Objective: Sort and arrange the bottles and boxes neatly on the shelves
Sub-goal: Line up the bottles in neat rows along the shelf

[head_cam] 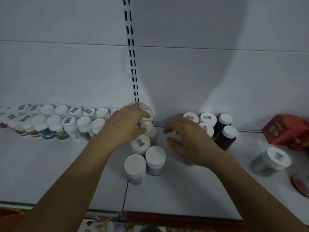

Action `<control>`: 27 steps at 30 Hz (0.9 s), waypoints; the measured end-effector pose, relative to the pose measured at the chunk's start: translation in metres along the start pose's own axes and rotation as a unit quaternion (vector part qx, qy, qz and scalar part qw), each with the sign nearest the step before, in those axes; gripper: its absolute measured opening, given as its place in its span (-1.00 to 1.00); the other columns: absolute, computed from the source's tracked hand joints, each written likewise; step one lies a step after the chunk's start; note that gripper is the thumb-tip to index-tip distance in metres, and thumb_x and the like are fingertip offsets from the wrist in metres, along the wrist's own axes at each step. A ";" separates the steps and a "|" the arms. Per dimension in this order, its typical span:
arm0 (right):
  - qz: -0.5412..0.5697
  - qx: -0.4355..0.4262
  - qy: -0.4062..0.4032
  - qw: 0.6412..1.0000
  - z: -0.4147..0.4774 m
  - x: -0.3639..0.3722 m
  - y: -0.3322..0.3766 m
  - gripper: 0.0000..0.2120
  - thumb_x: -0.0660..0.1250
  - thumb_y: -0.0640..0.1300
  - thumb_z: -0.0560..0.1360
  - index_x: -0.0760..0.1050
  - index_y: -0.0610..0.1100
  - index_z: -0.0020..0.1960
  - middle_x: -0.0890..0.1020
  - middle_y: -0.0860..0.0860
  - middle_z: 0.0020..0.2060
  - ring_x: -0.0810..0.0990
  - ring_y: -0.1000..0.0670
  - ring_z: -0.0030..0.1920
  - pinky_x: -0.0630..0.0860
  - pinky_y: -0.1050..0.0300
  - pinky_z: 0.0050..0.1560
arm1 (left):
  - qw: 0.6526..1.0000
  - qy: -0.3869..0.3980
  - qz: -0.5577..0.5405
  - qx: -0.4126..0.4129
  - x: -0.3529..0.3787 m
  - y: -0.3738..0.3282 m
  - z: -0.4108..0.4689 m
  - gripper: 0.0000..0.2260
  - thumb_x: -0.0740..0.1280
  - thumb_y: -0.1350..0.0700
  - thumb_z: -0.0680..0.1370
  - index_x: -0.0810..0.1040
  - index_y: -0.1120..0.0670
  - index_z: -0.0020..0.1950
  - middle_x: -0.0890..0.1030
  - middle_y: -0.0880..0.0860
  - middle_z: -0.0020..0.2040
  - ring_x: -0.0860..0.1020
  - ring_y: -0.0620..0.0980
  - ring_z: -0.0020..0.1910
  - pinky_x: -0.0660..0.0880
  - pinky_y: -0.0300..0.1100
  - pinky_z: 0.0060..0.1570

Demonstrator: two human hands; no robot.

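Observation:
Two rows of white-capped bottles (55,123) line the back left of the white shelf (192,195). My left hand (128,126) reaches to the right end of those rows, and its fingers curl round a white-capped bottle (148,127) by the back wall. Three more white-capped bottles (155,156) stand in a loose cluster just in front of it. My right hand (189,141) hovers, blurred, to the right with its fingers loosely spread and nothing seen between them. Part of a bottle (187,162) shows under its heel. Behind it stand white bottles (206,118) and two dark bottles (225,134).
A lone wide white-capped jar (270,161) stands at the right, with red boxes (287,129) behind it at the back wall. A red round object (301,186) lies at the right edge. A slotted upright (132,52) runs up the back panel. The shelf's front edge is near me.

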State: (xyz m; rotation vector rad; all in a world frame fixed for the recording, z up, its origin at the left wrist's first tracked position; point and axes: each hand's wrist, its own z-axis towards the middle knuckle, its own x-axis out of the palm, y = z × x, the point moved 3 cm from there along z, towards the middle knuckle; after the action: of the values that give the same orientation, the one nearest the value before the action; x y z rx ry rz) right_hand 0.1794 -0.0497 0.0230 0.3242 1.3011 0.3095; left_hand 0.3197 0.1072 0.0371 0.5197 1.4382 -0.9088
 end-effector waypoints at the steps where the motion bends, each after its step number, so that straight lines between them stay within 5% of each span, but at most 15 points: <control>1: 0.017 -0.020 0.015 1.000 -0.004 0.002 0.006 -0.82 0.39 0.00 0.53 0.58 -0.02 0.10 0.58 0.07 0.01 0.49 0.06 0.02 0.44 0.14 0.06 | 0.999 -0.027 -0.027 0.000 -0.005 0.003 -0.007 -0.69 0.45 0.05 0.52 0.62 -0.07 0.26 0.55 -0.01 0.16 0.55 0.05 0.13 0.51 -0.01 0.04; 5: 0.002 -0.059 0.083 0.995 -0.014 0.024 0.029 -0.59 0.44 0.28 0.40 0.44 0.05 0.06 0.54 0.10 0.00 0.43 0.05 -0.01 0.42 0.09 -0.04 | 0.994 -0.033 -0.100 0.012 -0.016 0.007 -0.040 -0.90 0.45 -0.01 0.52 0.61 -0.15 0.01 0.56 -0.15 -0.03 0.55 -0.13 -0.14 0.52 -0.05 -0.17; 8: -0.052 -0.065 0.095 0.992 -0.010 0.032 0.035 -0.53 0.49 0.23 0.37 0.38 0.01 0.07 0.56 0.06 -0.06 0.41 -0.01 -0.08 0.42 -0.02 -0.09 | 0.995 0.024 -0.095 0.002 -0.007 -0.001 -0.050 -0.85 0.43 -0.10 0.54 0.59 -0.14 0.07 0.59 -0.16 -0.06 0.55 -0.20 -0.20 0.53 -0.09 -0.18; 16: -0.154 -0.032 0.082 0.984 -0.017 -0.005 -0.003 -0.61 0.46 0.18 0.32 0.31 0.09 -0.04 0.47 0.18 -0.15 0.32 -0.01 -0.07 0.30 0.01 -0.12 | 0.993 0.011 -0.101 -0.060 0.017 -0.017 -0.052 -0.80 0.41 -0.17 0.49 0.50 -0.12 -0.02 0.55 -0.10 -0.23 0.48 -0.18 -0.25 0.31 -0.19 -0.35; 23: -0.145 0.015 0.099 0.984 -0.043 -0.024 -0.034 -0.66 0.49 0.22 0.31 0.47 0.14 -0.03 0.45 0.23 -0.13 0.30 0.07 -0.04 0.27 0.06 -0.11 | 0.983 0.064 -0.170 -0.013 0.027 -0.048 -0.042 -0.78 0.44 -0.12 0.52 0.51 -0.10 0.08 0.63 -0.07 -0.15 0.57 -0.16 -0.20 0.53 -0.14 -0.18; 27: -0.056 -0.002 0.000 0.998 -0.030 -0.032 -0.022 -0.87 0.35 0.11 0.52 0.55 0.08 -0.01 0.57 0.17 -0.10 0.45 0.06 -0.05 0.44 0.04 -0.03 | 0.979 0.072 -0.188 0.035 0.022 -0.051 -0.049 -0.76 0.41 -0.09 0.56 0.57 -0.11 0.20 0.64 -0.12 0.04 0.61 -0.15 -0.01 0.57 -0.07 0.01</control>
State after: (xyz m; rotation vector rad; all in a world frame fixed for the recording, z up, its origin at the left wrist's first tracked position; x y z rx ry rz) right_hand 0.1431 -0.0811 0.0354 0.2473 1.3143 0.2167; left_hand 0.2476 0.1111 0.0213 0.3761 1.6749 -1.2457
